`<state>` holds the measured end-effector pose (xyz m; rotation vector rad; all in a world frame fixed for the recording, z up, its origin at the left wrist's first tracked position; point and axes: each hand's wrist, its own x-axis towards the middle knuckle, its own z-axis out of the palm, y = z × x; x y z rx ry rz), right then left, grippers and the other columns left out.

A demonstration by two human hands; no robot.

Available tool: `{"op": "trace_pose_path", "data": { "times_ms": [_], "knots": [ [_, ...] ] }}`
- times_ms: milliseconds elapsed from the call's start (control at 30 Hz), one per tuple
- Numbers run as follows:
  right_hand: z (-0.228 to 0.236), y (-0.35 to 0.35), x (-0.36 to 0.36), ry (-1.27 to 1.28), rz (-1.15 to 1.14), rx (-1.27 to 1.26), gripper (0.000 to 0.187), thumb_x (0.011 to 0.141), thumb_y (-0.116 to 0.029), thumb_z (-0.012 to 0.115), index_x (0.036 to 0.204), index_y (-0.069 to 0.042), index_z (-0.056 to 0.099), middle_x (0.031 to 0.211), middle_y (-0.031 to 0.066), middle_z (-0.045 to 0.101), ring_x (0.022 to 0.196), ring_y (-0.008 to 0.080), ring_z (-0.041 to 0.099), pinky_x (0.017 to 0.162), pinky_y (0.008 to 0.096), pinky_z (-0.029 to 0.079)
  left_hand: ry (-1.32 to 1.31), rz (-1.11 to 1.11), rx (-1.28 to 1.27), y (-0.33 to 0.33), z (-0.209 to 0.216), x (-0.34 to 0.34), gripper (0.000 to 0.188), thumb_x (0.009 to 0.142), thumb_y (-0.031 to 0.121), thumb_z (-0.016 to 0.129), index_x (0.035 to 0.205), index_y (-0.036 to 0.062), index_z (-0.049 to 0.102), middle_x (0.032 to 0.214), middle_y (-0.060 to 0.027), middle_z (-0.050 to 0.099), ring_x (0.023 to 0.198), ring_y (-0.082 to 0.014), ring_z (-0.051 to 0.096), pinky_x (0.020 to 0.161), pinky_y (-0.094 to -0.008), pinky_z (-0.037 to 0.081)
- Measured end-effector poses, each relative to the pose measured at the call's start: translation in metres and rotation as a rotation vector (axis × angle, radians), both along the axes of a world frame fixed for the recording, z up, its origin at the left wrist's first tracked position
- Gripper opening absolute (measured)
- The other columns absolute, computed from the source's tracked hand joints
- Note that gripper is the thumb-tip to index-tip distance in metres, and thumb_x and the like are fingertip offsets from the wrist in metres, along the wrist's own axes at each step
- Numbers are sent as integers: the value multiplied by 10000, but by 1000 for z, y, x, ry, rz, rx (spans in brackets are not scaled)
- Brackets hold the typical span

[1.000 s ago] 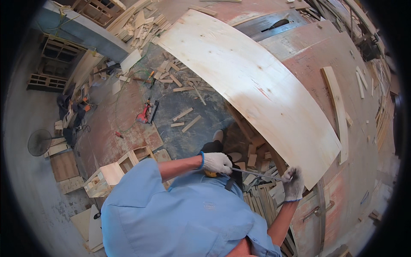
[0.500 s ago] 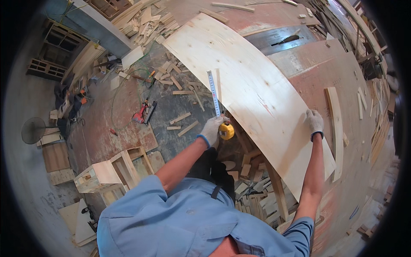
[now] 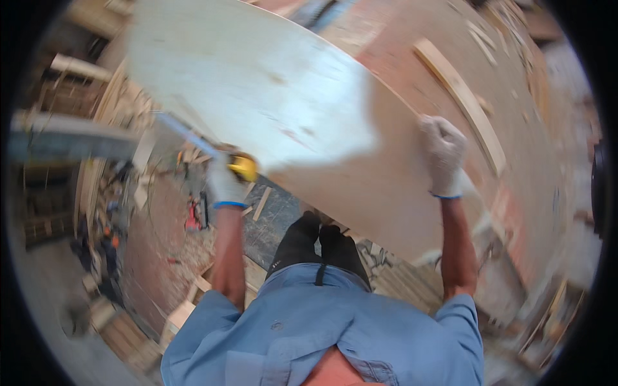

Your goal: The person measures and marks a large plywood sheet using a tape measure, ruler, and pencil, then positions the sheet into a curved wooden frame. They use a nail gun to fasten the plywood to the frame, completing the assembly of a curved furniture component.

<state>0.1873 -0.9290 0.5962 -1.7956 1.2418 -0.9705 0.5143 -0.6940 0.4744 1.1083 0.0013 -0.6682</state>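
A large pale plywood sheet (image 3: 283,90) spans the middle of the view, blurred by motion, bright light on its far part and shadow nearer me. My right hand (image 3: 443,154), in a white glove with a blue cuff, is closed over the sheet's far right edge. My left hand (image 3: 225,181), gloved alike, is closed around a yellow tape measure (image 3: 243,168) beside the sheet's near left edge. The tape's blade (image 3: 187,134) sticks out to the far left, along that edge. Whether the left fingers also touch the sheet cannot be made out.
A long wooden board (image 3: 462,103) lies on the worn reddish worktop (image 3: 399,58) beyond the sheet. Left on the floor are a red power tool (image 3: 193,215) and wood offcuts (image 3: 262,203). A grey beam (image 3: 71,136) crosses at far left.
The view has swung round and blurred. The sheet now looks larger and closer, its surface differently lit. My left hand with the tape measure has shifted left; the right hand keeps its edge grip.
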Motion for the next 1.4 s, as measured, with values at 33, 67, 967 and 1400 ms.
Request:
{"op": "trace_pose_path", "data": {
  "times_ms": [33, 67, 967, 1400],
  "knots": [
    [4, 14, 3, -40, -17, 66, 285, 947, -229, 644, 829, 23, 706, 654, 26, 584, 674, 81, 529, 598, 276, 455, -42, 76, 139, -14, 24, 17, 122, 960, 201, 609, 938, 81, 606, 868, -56, 604, 733, -201, 637, 634, -377, 571],
    [10, 28, 6, -92, -32, 135, 272, 937, -226, 647, 843, 22, 705, 687, 15, 612, 690, 93, 556, 621, 280, 474, -76, 47, 130, -25, 52, 35, 121, 956, 205, 620, 943, 86, 604, 856, -54, 602, 712, -206, 636, 619, -380, 569],
    [-138, 273, 70, -1083, -25, 1393, 287, 1008, -257, 621, 1126, 4, 617, 894, 134, 694, 749, 214, 711, 582, 331, 596, -1666, -1544, 448, -281, 54, -162, 323, 968, 305, 595, 880, 3, 672, 725, -90, 656, 646, -191, 625, 643, -335, 501],
    [-243, 284, 115, -1371, -274, 1206, 271, 974, -277, 666, 1057, -20, 675, 870, 108, 710, 765, 205, 705, 638, 335, 601, -1357, -1703, 297, -243, 2, -174, 281, 1028, 245, 537, 994, 0, 670, 748, -77, 626, 692, -157, 633, 645, -334, 499]
  ]
}}
